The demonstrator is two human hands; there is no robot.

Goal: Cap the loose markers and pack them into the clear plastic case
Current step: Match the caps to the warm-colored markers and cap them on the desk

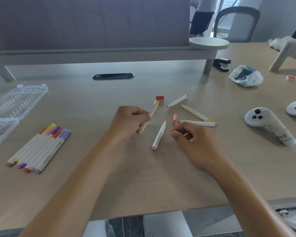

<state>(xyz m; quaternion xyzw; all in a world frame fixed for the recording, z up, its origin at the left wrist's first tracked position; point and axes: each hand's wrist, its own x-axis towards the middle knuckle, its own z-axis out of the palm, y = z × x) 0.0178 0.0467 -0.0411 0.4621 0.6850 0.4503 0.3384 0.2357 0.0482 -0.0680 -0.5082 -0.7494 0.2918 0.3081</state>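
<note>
Left hand (129, 121) curls its fingers round a white marker with a yellow cap (151, 113), the capped end pointing away toward a red cap (159, 97) that lies loose on the table (126, 177) just beyond it. Right hand (194, 142) rests close by on the other side, its fingers curled inward; something thin and pale seems to sit between the fingertips, but I cannot tell what it is or whether the hand truly grips it. Between the two hands lies an uncapped marker with a pink end (159, 135), touching neither. Just past the right hand's fingers sits a pink cap (174, 118), and beside that cap three more uncapped white markers (196, 123) lie scattered at different angles.

Well to the left of the left hand, a row of capped markers (39, 147) lies side by side, with yellow, pink, orange and purple caps. Beyond that row, at the table's left edge, the clear plastic case (15, 103) stands open, its ribbed tray showing.

To the right of the right hand lie two white game controllers (266, 124). Farther back on that side are a crumpled plastic bag (245, 76) and a black stapler (221, 65). A dark oval cable port (113, 76) is set in the light wood tabletop, beyond the red cap. Behind it rises a mauve partition screen (92, 23), with a chair (236, 24) in the room behind.
</note>
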